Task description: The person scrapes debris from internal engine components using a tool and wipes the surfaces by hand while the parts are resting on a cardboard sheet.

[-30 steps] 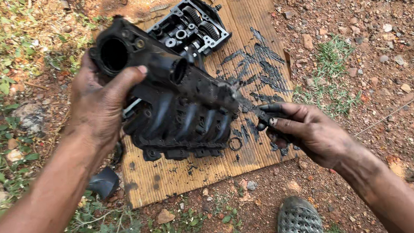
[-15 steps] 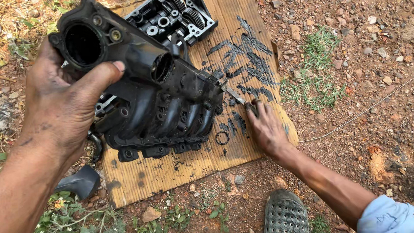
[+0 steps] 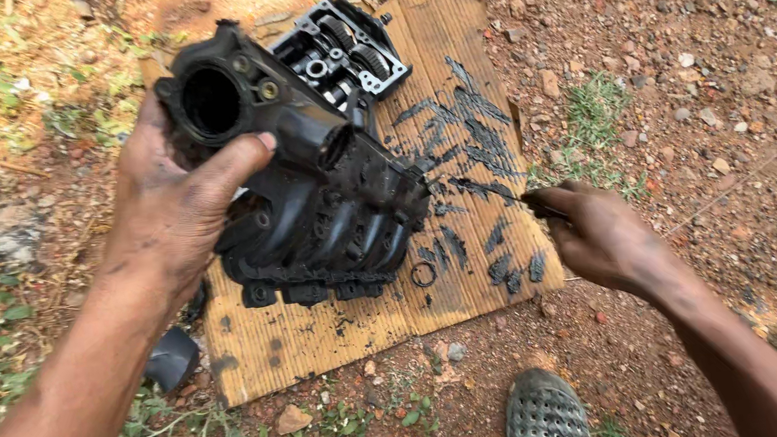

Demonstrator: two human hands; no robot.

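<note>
left hand (image 3: 177, 213) grips black manifold (image 3: 312, 206), thumb across.

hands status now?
Left hand: closed on the black intake manifold.
Right hand: closed on a thin dark tool.

Both hands (image 3: 177, 209) (image 3: 601, 237) clenched, grimy

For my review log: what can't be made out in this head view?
- Tool in the right hand: fingers cover it; only a thin dark tip shows.
- Underside of the manifold: faces away; the left hand covers one side.
- Shoe: cut by the bottom edge.
- Dark object: partly behind the left forearm.
</note>
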